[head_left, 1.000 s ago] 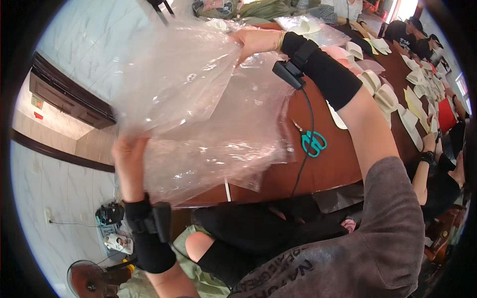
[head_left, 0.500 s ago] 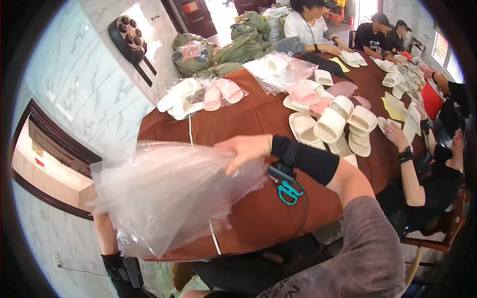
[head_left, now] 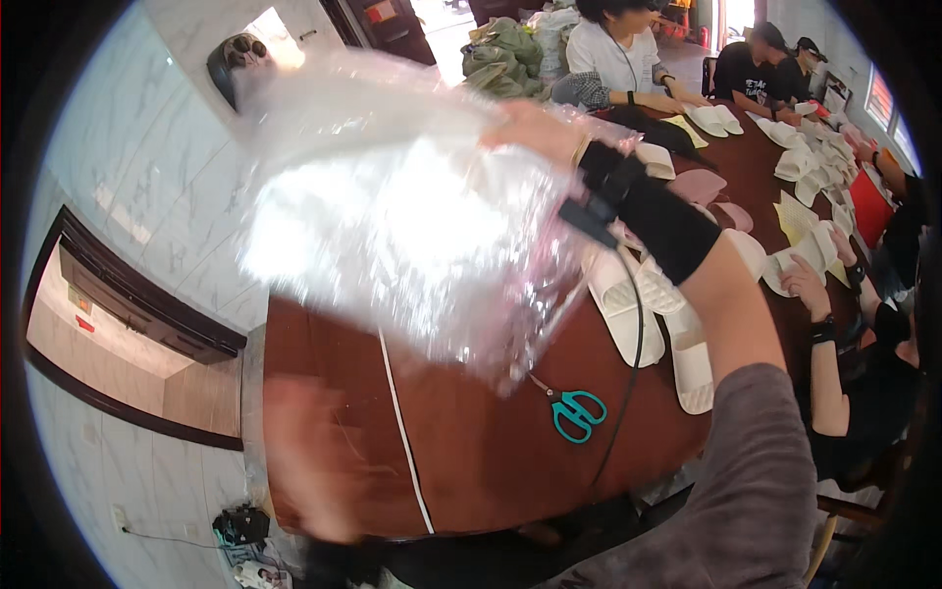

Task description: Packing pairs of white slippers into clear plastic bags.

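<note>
My right hand (head_left: 538, 135) is closed on the edge of a stack of clear plastic bags (head_left: 392, 226). The bags are lifted above the table and catch a bright glare. Smeared by motion, my left hand (head_left: 314, 461) is apart from the bags, over the table's near left part; its fingers cannot be made out. Scissors with teal handles (head_left: 579, 415) lie on the brown tabletop (head_left: 471, 461) below the bags. Beside my right forearm are several white slippers (head_left: 625, 319), partly covered by the arm and the bags.
A white strip (head_left: 402, 432) runs across the tabletop. A black cable (head_left: 628, 393) hangs from my right wrist. Pink slippers (head_left: 699, 187) and more white slippers (head_left: 807, 167) lie farther right. Co-workers sit along the far and right sides, one with a hand (head_left: 807, 287) on a white slipper. Green sacks (head_left: 502, 57) stand behind.
My right hand has raised the bags up and away from the table. My left hand has left their lower edge and moved right over the table. The scissors are now fully uncovered.
</note>
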A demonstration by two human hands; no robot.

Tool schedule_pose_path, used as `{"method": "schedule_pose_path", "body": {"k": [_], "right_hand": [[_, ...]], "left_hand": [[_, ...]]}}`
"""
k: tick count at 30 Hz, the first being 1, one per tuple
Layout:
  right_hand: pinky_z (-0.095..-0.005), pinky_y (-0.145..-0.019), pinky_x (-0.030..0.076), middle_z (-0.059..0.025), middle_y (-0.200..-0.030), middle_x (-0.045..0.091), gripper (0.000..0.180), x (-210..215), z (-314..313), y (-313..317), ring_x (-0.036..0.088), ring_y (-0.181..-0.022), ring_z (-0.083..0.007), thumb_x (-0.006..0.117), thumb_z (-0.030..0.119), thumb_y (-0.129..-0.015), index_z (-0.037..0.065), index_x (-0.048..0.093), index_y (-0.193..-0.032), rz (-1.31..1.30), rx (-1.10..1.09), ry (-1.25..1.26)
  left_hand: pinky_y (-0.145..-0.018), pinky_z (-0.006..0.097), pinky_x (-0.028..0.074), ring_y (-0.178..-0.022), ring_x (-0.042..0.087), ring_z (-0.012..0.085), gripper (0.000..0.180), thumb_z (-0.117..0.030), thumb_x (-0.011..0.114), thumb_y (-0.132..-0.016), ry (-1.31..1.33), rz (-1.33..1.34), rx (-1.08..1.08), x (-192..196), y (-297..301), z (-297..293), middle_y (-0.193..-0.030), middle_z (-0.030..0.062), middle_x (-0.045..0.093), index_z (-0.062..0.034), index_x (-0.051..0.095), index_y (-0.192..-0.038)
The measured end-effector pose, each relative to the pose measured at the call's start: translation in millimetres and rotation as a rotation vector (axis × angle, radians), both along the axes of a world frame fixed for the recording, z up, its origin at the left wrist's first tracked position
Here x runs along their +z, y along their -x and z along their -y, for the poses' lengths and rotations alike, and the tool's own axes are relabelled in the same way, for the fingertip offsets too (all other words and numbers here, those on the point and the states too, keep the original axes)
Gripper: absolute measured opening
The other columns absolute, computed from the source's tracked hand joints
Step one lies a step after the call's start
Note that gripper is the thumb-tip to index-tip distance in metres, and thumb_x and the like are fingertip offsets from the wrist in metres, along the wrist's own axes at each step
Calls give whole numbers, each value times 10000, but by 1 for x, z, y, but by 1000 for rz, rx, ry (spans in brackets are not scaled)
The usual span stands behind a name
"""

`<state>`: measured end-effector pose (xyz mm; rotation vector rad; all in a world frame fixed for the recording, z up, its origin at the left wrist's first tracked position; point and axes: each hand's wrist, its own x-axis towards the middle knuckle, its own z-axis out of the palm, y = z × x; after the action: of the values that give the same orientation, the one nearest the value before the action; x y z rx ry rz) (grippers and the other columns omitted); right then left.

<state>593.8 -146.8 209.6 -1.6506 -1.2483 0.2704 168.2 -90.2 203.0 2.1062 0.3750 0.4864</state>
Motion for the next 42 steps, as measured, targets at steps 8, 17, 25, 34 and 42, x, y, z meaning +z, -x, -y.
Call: {"method": "schedule_pose_path", "body": {"k": [8, 17, 25, 34, 42], "right_hand": [[-350, -998, 373, -182, -1246, 556, 624, -32, -33, -178, 505, -1169, -304, 647, 352, -770, 17, 508, -1278, 731, -483, 83], [-379, -976, 402, -183, -1227, 570, 522, -42, -7, -266, 531, -1144, -333, 608, 315, -780, 117, 540, -1258, 765, -803, 275], [-504, -972, 396, -166, -1308, 498, 605, -91, 12, -242, 483, -1211, -319, 605, 301, -822, 214, 395, -1382, 960, -1320, 712], [-597, -915, 378, -94, -1218, 521, 500, -170, 39, -246, 506, -1129, -297, 549, 343, -845, 271, 459, -1331, 1063, -695, 512], [-589, -999, 320, -139, -1410, 388, 449, -176, 52, -153, 383, -1285, -300, 511, 416, -870, 251, 508, -1288, 853, -672, 776]], "left_hand": [[-962, 765, 168, -1430, 29, 297, 1044, -494, 752, -633, -563, -521, -643, -218, -73, 138, -1555, 17, 51, -233, 195, -1476], [-967, 762, 154, -1430, 54, 279, 1017, -516, 728, -631, -468, -510, -623, -224, -74, 129, -1548, -13, 93, -245, 223, -1470], [-964, 768, 140, -1433, 42, 261, 990, -501, 714, -659, -386, -565, -633, -226, -72, 127, -1548, -31, 100, -260, 209, -1475], [-983, 757, 108, -1432, 57, 265, 1019, -519, 729, -630, -437, -552, -653, -226, -80, 130, -1549, -21, 97, -271, 212, -1473], [-995, 753, 88, -1430, 70, 284, 1051, -508, 758, -590, -480, -467, -614, -231, -67, 139, -1550, -19, 105, -258, 235, -1467]]}}
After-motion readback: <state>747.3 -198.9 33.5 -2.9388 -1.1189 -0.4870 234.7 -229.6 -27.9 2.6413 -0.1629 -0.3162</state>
